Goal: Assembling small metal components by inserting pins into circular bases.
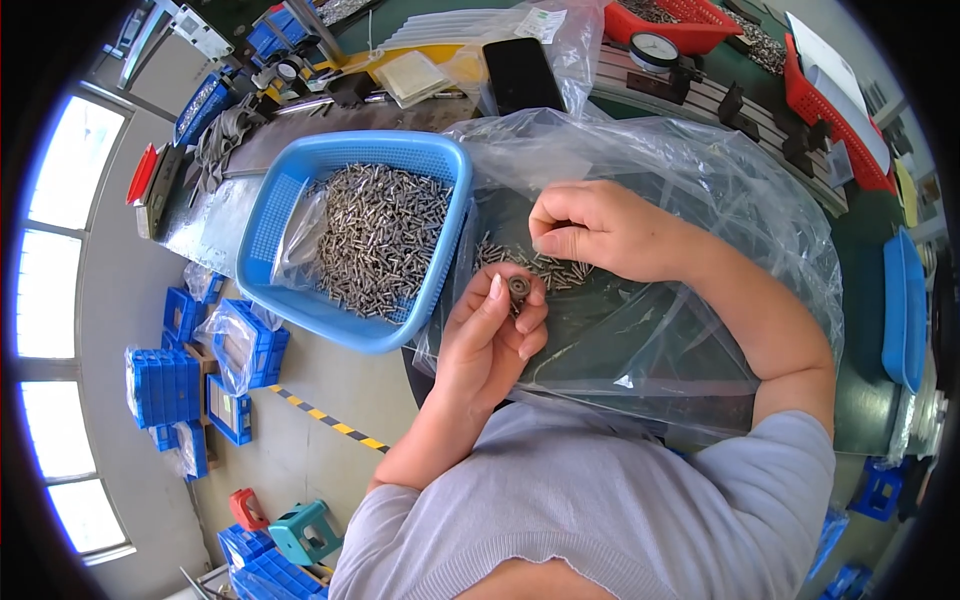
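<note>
My left hand [494, 330] is closed around a small round metal part with a hole in its end [518, 287], held upright between thumb and fingers. Just above and to the right, my right hand [590, 230] has its thumb and fingertips pinched together; whatever they may hold is too small to make out. Beneath the two hands, a loose pile of small metal pins [566, 273] lies on a clear plastic sheet [640, 350]. To the left of my hands stands a blue plastic basket [352, 143], heaped with many similar metal pins [385, 230] beside a crumpled clear bag [300, 240].
A black phone [522, 75] and a dial gauge [653, 50] lie at the back. Red baskets [690, 28] stand behind them. A blue tray [904, 310] sits at the far right. Stacked blue crates [165, 385] occupy the floor at left.
</note>
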`<state>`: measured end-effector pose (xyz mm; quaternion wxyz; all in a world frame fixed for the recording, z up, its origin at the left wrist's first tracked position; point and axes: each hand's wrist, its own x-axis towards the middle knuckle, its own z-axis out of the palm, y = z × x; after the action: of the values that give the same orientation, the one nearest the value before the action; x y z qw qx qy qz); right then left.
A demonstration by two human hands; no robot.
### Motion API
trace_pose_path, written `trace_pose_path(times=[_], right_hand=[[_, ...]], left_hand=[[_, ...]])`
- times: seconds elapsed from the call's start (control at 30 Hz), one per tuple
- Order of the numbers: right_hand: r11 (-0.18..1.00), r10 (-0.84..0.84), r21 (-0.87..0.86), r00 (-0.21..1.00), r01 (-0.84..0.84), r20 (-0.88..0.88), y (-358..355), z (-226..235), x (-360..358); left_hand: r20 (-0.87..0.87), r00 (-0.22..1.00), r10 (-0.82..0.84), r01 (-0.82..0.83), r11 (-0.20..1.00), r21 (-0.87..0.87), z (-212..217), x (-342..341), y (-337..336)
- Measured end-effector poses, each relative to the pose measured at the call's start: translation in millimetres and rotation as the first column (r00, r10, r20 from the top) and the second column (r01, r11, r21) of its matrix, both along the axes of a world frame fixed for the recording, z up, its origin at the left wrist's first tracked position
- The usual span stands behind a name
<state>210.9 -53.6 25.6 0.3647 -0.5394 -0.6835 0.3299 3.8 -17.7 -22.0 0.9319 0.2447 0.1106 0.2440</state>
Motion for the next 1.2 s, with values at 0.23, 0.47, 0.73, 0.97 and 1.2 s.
trace_pose_path(times=[0.23,0.47,0.73,0.97,1.2], right_hand=[[0.997,0.064,-0.032,0.994,-0.067,-0.087,-7.7,7.2,-14.3],[0.997,0.076,0.012,0.994,-0.075,-0.083,-8.4,4.8,-17.5],[0.994,0.112,0.023,0.986,-0.110,-0.125,-5.1,1.6,-20.4],[0.979,0.081,0.193,0.993,-0.062,-0.090,-5.2,-2.5,-20.1],[0.983,0.059,0.178,0.996,-0.045,-0.072,-8.6,3.7,-20.1]], left_hand=[[-0.067,0.998,0.013,-0.012,1.000,0.005,1.3,0.9,-0.5],[-0.071,0.997,0.006,-0.006,1.000,0.000,0.1,0.5,0.1],[-0.069,0.995,-0.075,0.078,0.997,0.029,-2.8,-1.1,4.3],[-0.073,0.997,-0.034,0.033,0.999,-0.018,4.2,1.9,-0.6],[-0.009,1.000,0.010,-0.010,1.000,-0.010,-3.5,-1.5,0.2]])
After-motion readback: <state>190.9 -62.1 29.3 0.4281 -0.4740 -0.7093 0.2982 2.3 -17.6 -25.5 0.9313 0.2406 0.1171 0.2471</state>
